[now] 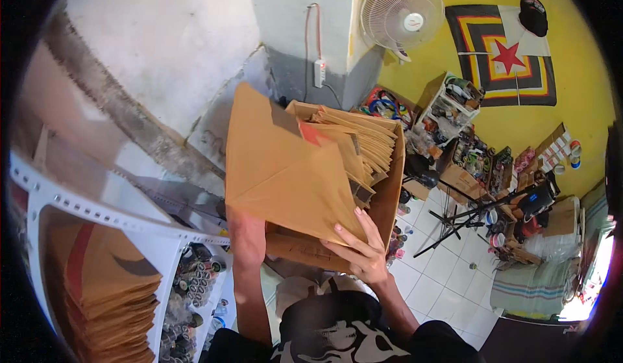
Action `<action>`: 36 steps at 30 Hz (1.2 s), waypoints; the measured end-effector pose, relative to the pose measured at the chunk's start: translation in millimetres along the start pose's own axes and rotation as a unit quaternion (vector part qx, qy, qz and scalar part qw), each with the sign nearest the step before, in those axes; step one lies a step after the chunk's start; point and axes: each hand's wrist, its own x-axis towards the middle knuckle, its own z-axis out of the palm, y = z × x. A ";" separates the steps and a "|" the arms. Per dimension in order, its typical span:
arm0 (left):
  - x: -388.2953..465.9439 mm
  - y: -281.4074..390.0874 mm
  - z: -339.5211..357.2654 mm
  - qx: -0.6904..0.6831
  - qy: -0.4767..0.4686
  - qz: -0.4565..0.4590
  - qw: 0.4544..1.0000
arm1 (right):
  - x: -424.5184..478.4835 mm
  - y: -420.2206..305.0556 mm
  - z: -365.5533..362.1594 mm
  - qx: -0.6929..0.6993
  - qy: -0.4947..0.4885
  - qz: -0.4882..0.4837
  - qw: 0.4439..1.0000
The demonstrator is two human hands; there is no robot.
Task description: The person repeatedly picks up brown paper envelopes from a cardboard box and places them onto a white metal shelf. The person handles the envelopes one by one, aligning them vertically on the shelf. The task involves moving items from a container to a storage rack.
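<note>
A large piece of brown kraft paper or thin card, creased and printed with a dark patch and a red patch, is held up in front of me. My left hand supports it from below at its left corner, the fingers hidden behind it. At its lower right edge, my right hand lays spread fingers over the paper; the thumb is out of sight. Behind and beneath it stands an open cardboard box, where a stack of similar folded brown pieces leans upright.
On my left, a white metal shelf carries a tall stack of brown pieces and several small jars or spools. A wall fan hangs above. Right of the box are a black stand and cluttered boxes on white tiles.
</note>
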 end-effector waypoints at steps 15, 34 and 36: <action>-12.6 84.3 -1.0 -0.016 0.203 0.033 0.979 | 27.2 -48.3 -35.8 0.084 -0.018 -0.065 0.994; -33.5 90.1 -9.2 -0.004 0.108 0.021 0.994 | -24.2 1.2 -96.0 0.011 0.294 0.213 0.932; -35.4 89.8 -7.7 -0.033 0.119 0.031 0.992 | -29.5 9.7 -95.6 0.039 0.318 0.227 0.920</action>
